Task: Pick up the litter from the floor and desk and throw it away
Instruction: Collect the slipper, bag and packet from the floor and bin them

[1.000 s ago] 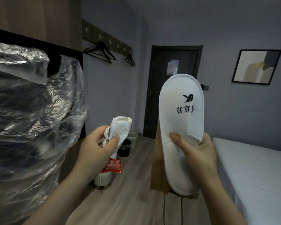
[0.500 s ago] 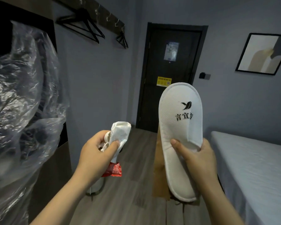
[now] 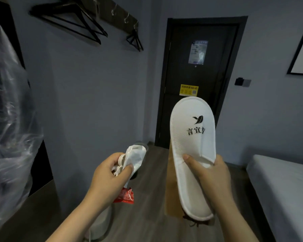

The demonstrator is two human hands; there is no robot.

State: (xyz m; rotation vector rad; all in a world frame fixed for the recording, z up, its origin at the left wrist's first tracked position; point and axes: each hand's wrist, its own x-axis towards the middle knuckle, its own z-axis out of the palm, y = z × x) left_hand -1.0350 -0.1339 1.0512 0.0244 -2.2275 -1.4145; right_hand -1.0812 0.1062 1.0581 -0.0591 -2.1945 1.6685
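Note:
My left hand [image 3: 108, 177] grips a bunch of litter at chest height: crumpled white paper [image 3: 136, 156] sticks up above the fingers and a red wrapper [image 3: 125, 198] hangs below them. My right hand [image 3: 210, 175] holds a white disposable slipper [image 3: 191, 137] upright, with its toe up and black printing facing me. A flat brown paper piece [image 3: 172, 194] shows behind the slipper, held with it. Part of a bin [image 3: 142, 145] on the floor near the door is hidden behind the paper.
A crinkled clear plastic bag [image 3: 9, 123] fills the left edge. A dark door [image 3: 198, 77] stands ahead across the wooden floor [image 3: 154, 172]. A bed [image 3: 283, 187] lies at the right. Black hangers [image 3: 73, 20] hang on a wall rack. A white object [image 3: 99, 222] stands on the floor below my left arm.
The view has moved forward toward the door and tilted down a little; the plastic bag has slid to the left edge. Both hands keep the same hold on their items.

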